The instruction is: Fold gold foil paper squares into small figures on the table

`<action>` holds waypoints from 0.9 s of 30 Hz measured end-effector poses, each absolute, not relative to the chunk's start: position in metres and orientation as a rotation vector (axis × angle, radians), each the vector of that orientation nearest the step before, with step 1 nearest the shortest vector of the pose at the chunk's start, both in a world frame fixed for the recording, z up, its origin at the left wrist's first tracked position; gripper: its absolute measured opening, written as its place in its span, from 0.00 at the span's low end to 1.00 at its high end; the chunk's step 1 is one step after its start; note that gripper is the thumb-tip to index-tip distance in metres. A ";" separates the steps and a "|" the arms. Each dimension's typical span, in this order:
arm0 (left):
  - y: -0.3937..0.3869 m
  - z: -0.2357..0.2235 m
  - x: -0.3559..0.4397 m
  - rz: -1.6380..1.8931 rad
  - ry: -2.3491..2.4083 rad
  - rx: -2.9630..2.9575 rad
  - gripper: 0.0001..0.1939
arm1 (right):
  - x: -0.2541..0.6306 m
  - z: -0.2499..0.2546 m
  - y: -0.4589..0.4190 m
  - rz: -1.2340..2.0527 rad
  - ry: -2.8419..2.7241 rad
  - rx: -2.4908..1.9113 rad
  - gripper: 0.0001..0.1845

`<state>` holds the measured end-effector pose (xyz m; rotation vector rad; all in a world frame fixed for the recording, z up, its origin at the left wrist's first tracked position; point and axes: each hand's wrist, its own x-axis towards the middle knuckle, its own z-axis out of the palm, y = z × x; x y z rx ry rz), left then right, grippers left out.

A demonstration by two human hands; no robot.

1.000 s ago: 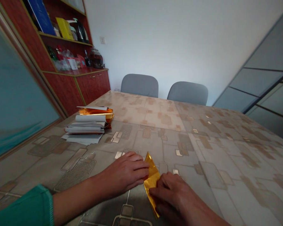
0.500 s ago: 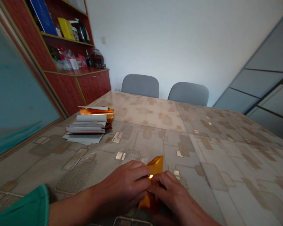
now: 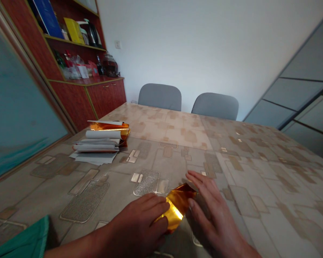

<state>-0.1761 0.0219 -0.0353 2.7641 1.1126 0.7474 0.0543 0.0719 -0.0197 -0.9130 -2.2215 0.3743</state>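
Note:
A folded sheet of shiny gold foil paper (image 3: 177, 206) lies on the table near its front edge, between my hands. My left hand (image 3: 140, 222) covers the paper's left end, its thumb and fingers closed on it. At the paper's right end, my right hand (image 3: 214, 211) is open, thumb and fingers spread apart. Its thumb tip is close to the foil's right edge; I cannot tell if it touches. The left end of the paper is hidden under my left hand.
A stack of grey-backed, gold foil sheets (image 3: 99, 145) sits at the table's left. The patterned tablecloth (image 3: 174, 161) covers the table. Two grey chairs (image 3: 160, 96) stand at the far side. A red wooden cabinet (image 3: 97, 96) holds jars, bottles and boxes.
My right hand has let go of the gold foil paper, opened and moved to the right. My left hand has shifted slightly left and down. More of the paper's surface shows.

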 end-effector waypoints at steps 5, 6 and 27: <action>0.014 -0.044 -0.174 0.697 1.145 2.749 0.12 | 0.047 -0.019 0.071 0.483 -2.423 -0.917 0.15; 0.013 -0.045 -0.173 0.693 1.151 2.749 0.13 | 0.044 -0.017 0.069 0.532 -2.472 -0.924 0.12; 0.007 -0.019 -0.185 0.694 1.091 2.385 0.10 | 0.037 -0.034 0.047 0.197 -2.656 -0.900 0.14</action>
